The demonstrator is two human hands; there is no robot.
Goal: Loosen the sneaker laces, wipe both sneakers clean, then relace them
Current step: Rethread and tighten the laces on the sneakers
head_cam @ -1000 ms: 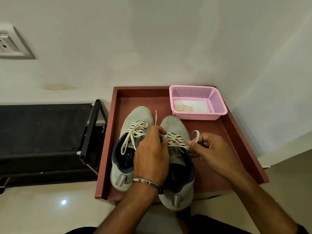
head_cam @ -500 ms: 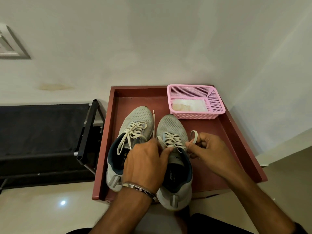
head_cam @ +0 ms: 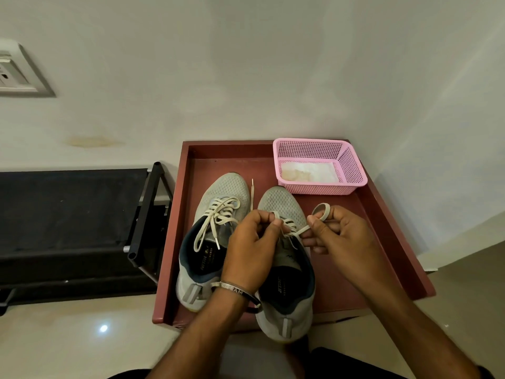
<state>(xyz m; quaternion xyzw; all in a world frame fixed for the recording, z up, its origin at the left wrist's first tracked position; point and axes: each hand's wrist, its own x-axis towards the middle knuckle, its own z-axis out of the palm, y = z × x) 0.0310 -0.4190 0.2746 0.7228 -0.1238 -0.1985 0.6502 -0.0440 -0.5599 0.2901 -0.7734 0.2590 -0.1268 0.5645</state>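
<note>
Red tray (head_cam: 393, 242) holds both sneakers side by side. Right sneaker (head_cam: 284, 272) soft mesh, light — I judge it shifts if tugged hard. Lace (head_cam: 302, 229) flat, limp, slippery; left hand (head_cam: 252, 247) pinches one strand, right hand (head_cam: 338, 236) pinches loop (head_cam: 322, 209) — best hold near eyelets.

Open tray floor to the right, crowded centre and left

Bare floor of the red tray (head_cam: 363, 258) right of the right sneaker (head_cam: 284, 269), between pink basket (head_cam: 319, 165) at the far corner and near rim. Narrow gap between the two sneakers, crossed by a loose lace end (head_cam: 252, 195). Left sneaker (head_cam: 210, 242) close against the tray's left wall; black rack (head_cam: 147, 214) just beyond. Wall directly behind tray. Both hands (head_cam: 251, 247) (head_cam: 338, 236) over the right sneaker's lacing.
</note>
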